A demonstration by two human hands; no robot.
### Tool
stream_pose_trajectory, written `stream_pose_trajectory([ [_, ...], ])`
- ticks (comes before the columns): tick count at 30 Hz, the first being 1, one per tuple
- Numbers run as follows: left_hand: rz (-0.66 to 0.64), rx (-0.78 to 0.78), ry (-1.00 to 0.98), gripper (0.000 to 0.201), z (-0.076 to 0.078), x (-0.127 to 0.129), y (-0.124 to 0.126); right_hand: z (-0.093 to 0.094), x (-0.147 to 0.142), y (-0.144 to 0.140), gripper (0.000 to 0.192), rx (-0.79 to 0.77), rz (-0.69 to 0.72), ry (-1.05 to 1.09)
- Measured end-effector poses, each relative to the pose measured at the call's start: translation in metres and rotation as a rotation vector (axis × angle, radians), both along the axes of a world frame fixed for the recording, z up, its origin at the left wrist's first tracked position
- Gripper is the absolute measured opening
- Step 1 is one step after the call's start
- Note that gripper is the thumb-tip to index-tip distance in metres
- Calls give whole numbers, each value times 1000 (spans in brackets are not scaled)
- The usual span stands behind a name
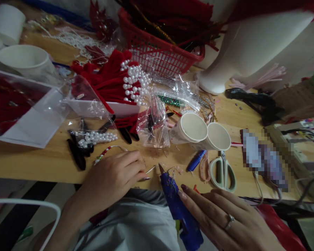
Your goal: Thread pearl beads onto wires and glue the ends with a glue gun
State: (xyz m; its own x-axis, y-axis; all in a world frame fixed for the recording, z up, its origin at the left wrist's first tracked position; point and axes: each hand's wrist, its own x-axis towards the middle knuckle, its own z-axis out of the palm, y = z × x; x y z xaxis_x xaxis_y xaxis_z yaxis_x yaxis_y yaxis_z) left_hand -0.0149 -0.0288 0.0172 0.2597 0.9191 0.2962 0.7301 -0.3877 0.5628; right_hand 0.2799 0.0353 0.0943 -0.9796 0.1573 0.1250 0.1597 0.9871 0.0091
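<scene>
Left hand: the left hand rests palm down on the near edge of the wooden worktop, fingers curled loosely, pinning a thin white wire under the fingertips.
Right hand: the right hand lies against the blue glue gun, fingers almost straight along its body, a ring on one finger; whether it truly grips, I cannot tell.
Glue gun: at the worktop's near edge, nozzle pointing at the wire's end.
Nearby: white-handled scissors, two paper cups on their sides, a strand of pearl beads, a red basket behind.
</scene>
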Motion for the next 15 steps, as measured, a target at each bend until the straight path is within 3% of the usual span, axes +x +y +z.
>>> stream_pose_trajectory([
  [7,8,-55,-31,25,2,-2,1,-16,-5,-8,52,75,29,64],
  [15,-3,-49,-9,30,3,-4,2,-10,-10,-1,52,12,47,14],
])
